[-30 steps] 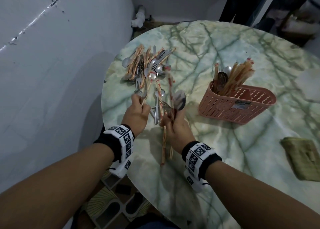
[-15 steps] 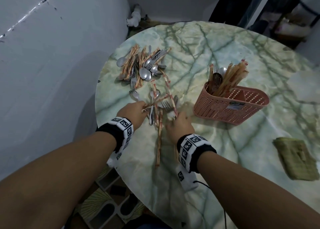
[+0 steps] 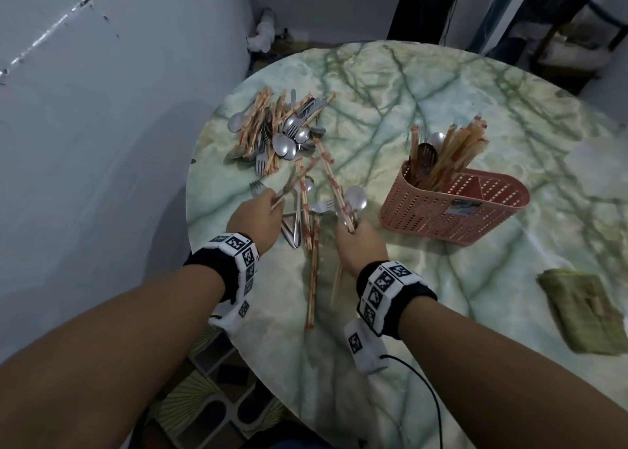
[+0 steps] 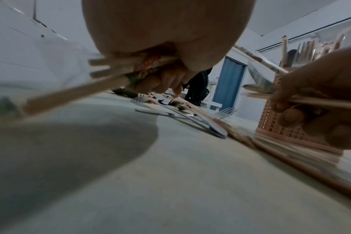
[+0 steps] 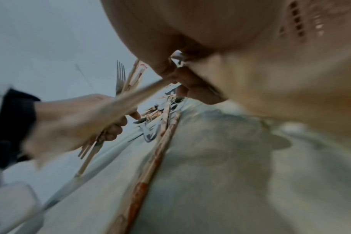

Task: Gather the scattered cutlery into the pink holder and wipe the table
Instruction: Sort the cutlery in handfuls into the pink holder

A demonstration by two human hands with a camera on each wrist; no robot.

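Fingers (image 4: 166, 82) of the left hand (image 3: 258, 217) curl around chopsticks (image 4: 74, 93) and a fork; the right hand (image 3: 360, 244) clutches a spoon (image 3: 355, 199) with chopsticks, left of the pink holder (image 3: 452, 210), mid-frame above the surface (image 3: 407, 108).

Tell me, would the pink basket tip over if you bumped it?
Maybe. The pink holder looks like thin, holey plastic, so it is probably light. Its chopsticks all lean at one end, well above the rim, so a bump there might tip it. The long base should help steady it.

Marble table (image 3: 424, 95) with cutlery pile (image 3: 278, 132), pink holder (image 3: 452, 210), cloth (image 3: 591, 312)
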